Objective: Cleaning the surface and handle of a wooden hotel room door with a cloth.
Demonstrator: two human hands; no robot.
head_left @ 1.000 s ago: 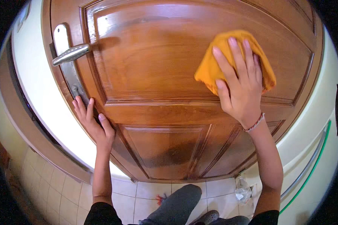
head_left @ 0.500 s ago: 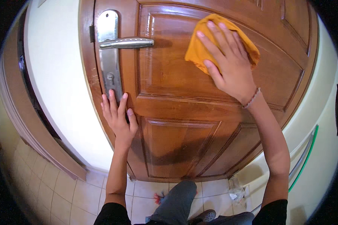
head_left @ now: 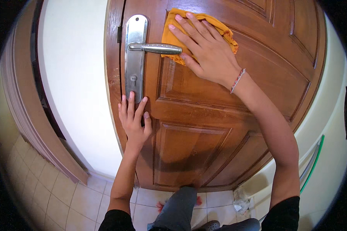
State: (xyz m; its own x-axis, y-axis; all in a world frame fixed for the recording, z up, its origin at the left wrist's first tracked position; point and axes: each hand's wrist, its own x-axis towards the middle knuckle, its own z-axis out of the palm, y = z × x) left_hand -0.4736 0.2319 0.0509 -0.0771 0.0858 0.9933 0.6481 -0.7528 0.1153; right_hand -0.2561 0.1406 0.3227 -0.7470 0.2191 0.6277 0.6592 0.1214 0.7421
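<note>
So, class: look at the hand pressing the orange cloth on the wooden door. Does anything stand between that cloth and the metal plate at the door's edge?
Yes. The lever handle juts from the metal plate and crosses the left edge of the orange cloth, in front of it. The right hand lies flat on the cloth; the left hand rests on the door below the plate.

Even, fairly bright light fills the view; the wooden door [head_left: 219, 127] carries a pale sheen near its top, and the metal handle plate [head_left: 136, 57] glints softly; a soft shadow darkens the door's lower panel above the tiled floor [head_left: 65, 200]. Focus is sharp throughout; the fisheye bends straight edges and leaves black corners.
</note>
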